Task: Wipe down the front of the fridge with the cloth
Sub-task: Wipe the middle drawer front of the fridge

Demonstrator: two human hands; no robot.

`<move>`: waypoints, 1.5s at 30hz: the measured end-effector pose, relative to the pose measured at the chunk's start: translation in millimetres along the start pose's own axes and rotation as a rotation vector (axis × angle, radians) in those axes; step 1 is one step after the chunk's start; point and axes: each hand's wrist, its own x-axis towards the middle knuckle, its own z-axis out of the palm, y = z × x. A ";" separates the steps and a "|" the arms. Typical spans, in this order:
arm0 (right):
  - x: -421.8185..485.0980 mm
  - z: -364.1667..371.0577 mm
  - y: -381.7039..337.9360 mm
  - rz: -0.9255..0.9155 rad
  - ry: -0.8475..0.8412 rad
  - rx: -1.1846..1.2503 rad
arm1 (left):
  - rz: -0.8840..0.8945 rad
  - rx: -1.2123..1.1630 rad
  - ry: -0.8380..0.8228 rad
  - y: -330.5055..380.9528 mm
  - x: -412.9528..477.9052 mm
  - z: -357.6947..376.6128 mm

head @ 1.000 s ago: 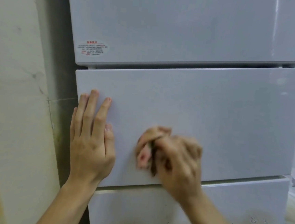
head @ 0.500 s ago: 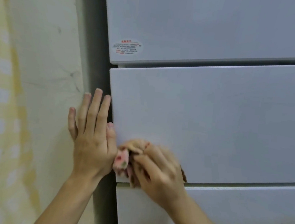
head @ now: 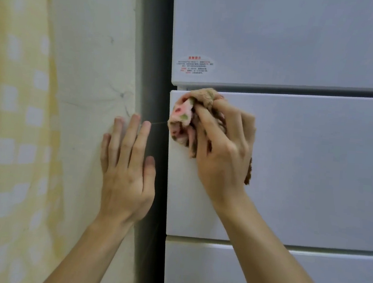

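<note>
- Curtain (head: 13,126): pale yellow check fabric, hanging at the 9 o'clock edge of view; takes no part in the job.
- Wall (head: 94,54): cream, with fine cracks, between the curtain and the fridge.
- Left hand (head: 128,172): flat against the wall, fingers straight and close together, tips toward 12 o'clock, thumb over the dark gap; holds nothing.
- Gap (head: 155,48): dark vertical strip between the wall and the fridge's side.
- Fridge (head: 280,36): white front in three stacked panels; a small sticker (head: 194,68) with red print sits at the upper door's 7 o'clock corner.
- Cloth (head: 183,116): bunched, pink with spots on a brown backing, pressed on the middle panel (head: 313,170) at its 10 o'clock corner, just under the seam with the upper door.
- Right hand (head: 222,158): fingers curled round the cloth, which bulges out at 10 o'clock from the knuckles; a tail shows by the hand's 4 o'clock side.
- Governing relation: the panel's long axis runs 9 to 3 o'clock. The cloth sits at the 9 o'clock end, so the unwiped span probably lies toward 3 o'clock, and the right hand is the one already on it.
- Lower panel (head: 259,278): at 6 o'clock, beneath the right forearm.
</note>
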 end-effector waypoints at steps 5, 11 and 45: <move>-58.1 -9.8 -7.0 -0.237 -0.153 0.068 | 0.045 -0.019 -0.035 -4.7 -2.8 -1.5; -129.7 -36.6 -13.6 -0.289 -0.372 0.122 | 0.049 0.081 -0.166 -3.2 -18.5 -15.7; -33.2 -188.1 50.7 1.017 -0.502 0.626 | -0.695 -1.429 -0.900 130.4 6.5 -48.5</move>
